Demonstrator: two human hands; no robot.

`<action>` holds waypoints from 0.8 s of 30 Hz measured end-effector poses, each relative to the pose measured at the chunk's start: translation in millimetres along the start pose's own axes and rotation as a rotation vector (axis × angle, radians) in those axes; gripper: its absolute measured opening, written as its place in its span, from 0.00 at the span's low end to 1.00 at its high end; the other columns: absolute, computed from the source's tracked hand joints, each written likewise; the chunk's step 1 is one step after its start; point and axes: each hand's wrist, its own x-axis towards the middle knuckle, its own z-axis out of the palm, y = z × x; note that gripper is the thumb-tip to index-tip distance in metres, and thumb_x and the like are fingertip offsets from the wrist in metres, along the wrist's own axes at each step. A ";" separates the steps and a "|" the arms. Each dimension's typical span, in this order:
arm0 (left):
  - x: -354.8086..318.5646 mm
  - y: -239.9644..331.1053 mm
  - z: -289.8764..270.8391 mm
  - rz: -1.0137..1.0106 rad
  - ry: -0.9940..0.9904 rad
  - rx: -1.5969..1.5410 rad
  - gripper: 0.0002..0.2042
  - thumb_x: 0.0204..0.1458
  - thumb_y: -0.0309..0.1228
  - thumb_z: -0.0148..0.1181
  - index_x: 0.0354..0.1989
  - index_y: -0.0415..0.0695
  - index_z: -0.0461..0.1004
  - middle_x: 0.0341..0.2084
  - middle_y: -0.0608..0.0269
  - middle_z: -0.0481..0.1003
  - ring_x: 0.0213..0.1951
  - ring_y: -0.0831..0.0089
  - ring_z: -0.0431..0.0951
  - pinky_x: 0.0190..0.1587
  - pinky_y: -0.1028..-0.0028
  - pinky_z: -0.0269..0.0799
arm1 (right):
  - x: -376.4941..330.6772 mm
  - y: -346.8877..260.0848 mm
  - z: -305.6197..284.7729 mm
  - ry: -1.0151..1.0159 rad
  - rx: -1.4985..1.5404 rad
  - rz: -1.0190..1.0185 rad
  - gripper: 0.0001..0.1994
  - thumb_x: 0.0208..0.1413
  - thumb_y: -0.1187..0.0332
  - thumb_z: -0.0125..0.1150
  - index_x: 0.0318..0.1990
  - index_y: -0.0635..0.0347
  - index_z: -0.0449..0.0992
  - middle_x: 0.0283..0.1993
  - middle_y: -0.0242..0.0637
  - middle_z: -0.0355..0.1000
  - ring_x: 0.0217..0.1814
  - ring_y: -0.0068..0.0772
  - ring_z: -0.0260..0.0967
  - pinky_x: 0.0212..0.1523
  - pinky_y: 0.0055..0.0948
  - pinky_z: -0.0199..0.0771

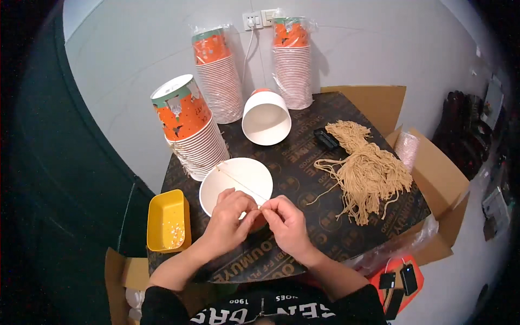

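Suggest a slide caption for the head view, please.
Both hands pinch a tan cord across a white paper cup.

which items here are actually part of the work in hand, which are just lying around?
In use: left hand and right hand pinching a tan string across the white paper bowl; string bundle; yellow tray of small beads; stacked cups.

Lying about: black clip, cardboard box, phones.

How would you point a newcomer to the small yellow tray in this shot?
Start at the dark printed tabletop and go to its near-left corner, left of the left hand. There sits the yellow tray, a small rectangular tub with tiny white beads inside. It is the only yellow thing, unlike the orange-and-white paper cups behind it.
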 end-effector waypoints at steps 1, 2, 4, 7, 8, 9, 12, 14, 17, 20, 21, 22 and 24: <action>0.3 0.7 0.0 0.003 0.003 0.000 0.05 0.47 0.21 0.62 0.29 0.40 0.72 0.28 0.56 0.74 0.36 0.60 0.75 0.53 0.59 0.62 | 1.4 1.5 -0.8 0.043 -0.115 -0.143 0.03 0.60 0.75 0.55 0.37 0.65 0.73 0.31 0.29 0.67 0.29 0.17 0.62 0.29 0.18 0.63; -0.4 0.5 -0.4 0.002 0.007 0.002 0.05 0.48 0.21 0.62 0.29 0.40 0.72 0.29 0.56 0.74 0.36 0.59 0.75 0.54 0.59 0.62 | 2.3 -1.2 -2.3 0.041 -0.114 -0.142 0.03 0.60 0.75 0.55 0.37 0.65 0.73 0.31 0.29 0.67 0.29 0.17 0.62 0.29 0.18 0.63; -2.5 0.8 -1.9 -0.008 0.008 0.003 0.05 0.48 0.21 0.62 0.29 0.40 0.71 0.29 0.57 0.74 0.36 0.60 0.75 0.55 0.58 0.61 | 4.4 -9.8 -9.7 0.054 -0.259 -0.154 0.02 0.58 0.77 0.57 0.36 0.66 0.73 0.33 0.35 0.67 0.31 0.23 0.64 0.31 0.23 0.65; -4.7 1.4 -3.8 -0.015 0.001 -0.006 0.05 0.48 0.21 0.62 0.29 0.41 0.71 0.29 0.58 0.74 0.37 0.60 0.76 0.57 0.55 0.60 | 7.9 -10.8 -16.7 0.043 -0.325 -0.203 0.01 0.58 0.76 0.55 0.36 0.65 0.72 0.33 0.39 0.65 0.32 0.33 0.65 0.32 0.29 0.66; -4.9 1.8 -4.1 -0.015 -0.006 -0.017 0.05 0.48 0.21 0.62 0.29 0.41 0.70 0.29 0.58 0.74 0.37 0.61 0.76 0.58 0.54 0.59 | 8.0 -11.1 -18.1 0.036 -0.363 -0.202 0.02 0.58 0.76 0.54 0.36 0.64 0.71 0.34 0.42 0.65 0.34 0.41 0.67 0.34 0.33 0.68; -5.2 2.7 -4.6 -0.014 -0.006 -0.017 0.05 0.48 0.21 0.62 0.29 0.41 0.70 0.29 0.58 0.74 0.37 0.61 0.76 0.58 0.54 0.59 | 8.0 -10.5 -18.9 0.036 -0.365 -0.202 0.02 0.58 0.76 0.54 0.36 0.64 0.71 0.34 0.42 0.65 0.34 0.41 0.67 0.34 0.33 0.68; -6.8 4.1 -5.9 -0.026 -0.022 -0.017 0.06 0.48 0.21 0.61 0.30 0.42 0.69 0.28 0.59 0.73 0.36 0.61 0.76 0.59 0.51 0.57 | 8.3 -8.4 -20.0 0.037 -0.419 -0.236 0.01 0.60 0.76 0.51 0.37 0.64 0.68 0.36 0.44 0.63 0.36 0.45 0.67 0.35 0.37 0.69; -8.6 3.3 -7.0 -0.027 -0.043 -0.014 0.08 0.48 0.20 0.60 0.30 0.43 0.67 0.29 0.60 0.73 0.38 0.61 0.75 0.61 0.48 0.55 | 8.4 -8.4 -20.3 0.028 -0.472 -0.231 0.01 0.60 0.76 0.49 0.38 0.64 0.66 0.38 0.46 0.62 0.37 0.48 0.66 0.36 0.40 0.68; -10.2 3.6 -9.3 -0.022 -0.069 0.023 0.09 0.47 0.18 0.59 0.31 0.44 0.65 0.30 0.61 0.72 0.39 0.62 0.75 0.63 0.47 0.51 | 9.6 -1.1 -21.8 0.050 -0.517 -0.226 0.02 0.61 0.75 0.48 0.38 0.64 0.65 0.38 0.47 0.61 0.37 0.51 0.66 0.36 0.43 0.68; -12.5 4.4 -10.4 -0.028 -0.088 0.036 0.09 0.46 0.18 0.59 0.30 0.44 0.65 0.31 0.62 0.72 0.40 0.62 0.74 0.65 0.46 0.46 | 10.0 0.2 -23.5 0.039 -0.548 -0.202 0.02 0.61 0.74 0.48 0.38 0.63 0.65 0.38 0.48 0.62 0.37 0.53 0.66 0.36 0.45 0.67; -13.3 4.5 -10.8 -0.029 -0.087 0.036 0.09 0.46 0.18 0.59 0.30 0.44 0.65 0.31 0.62 0.72 0.40 0.62 0.74 0.65 0.46 0.46 | 10.4 0.3 -23.2 0.038 -0.548 -0.201 0.02 0.61 0.74 0.48 0.38 0.63 0.65 0.38 0.48 0.62 0.37 0.53 0.66 0.36 0.45 0.67; -14.0 4.6 -11.3 -0.023 -0.093 0.053 0.09 0.46 0.17 0.58 0.31 0.44 0.65 0.31 0.62 0.72 0.40 0.62 0.74 0.66 0.45 0.45 | 11.2 0.4 -22.5 0.055 -0.557 -0.228 0.01 0.61 0.75 0.48 0.37 0.63 0.65 0.37 0.47 0.62 0.36 0.52 0.66 0.35 0.43 0.67; -14.0 4.8 -12.7 -0.013 -0.096 0.068 0.09 0.46 0.17 0.58 0.31 0.43 0.65 0.30 0.62 0.72 0.40 0.62 0.74 0.66 0.45 0.43 | 11.5 0.0 -22.5 0.074 -0.569 -0.257 0.01 0.60 0.76 0.48 0.36 0.63 0.65 0.37 0.47 0.62 0.35 0.52 0.66 0.33 0.41 0.67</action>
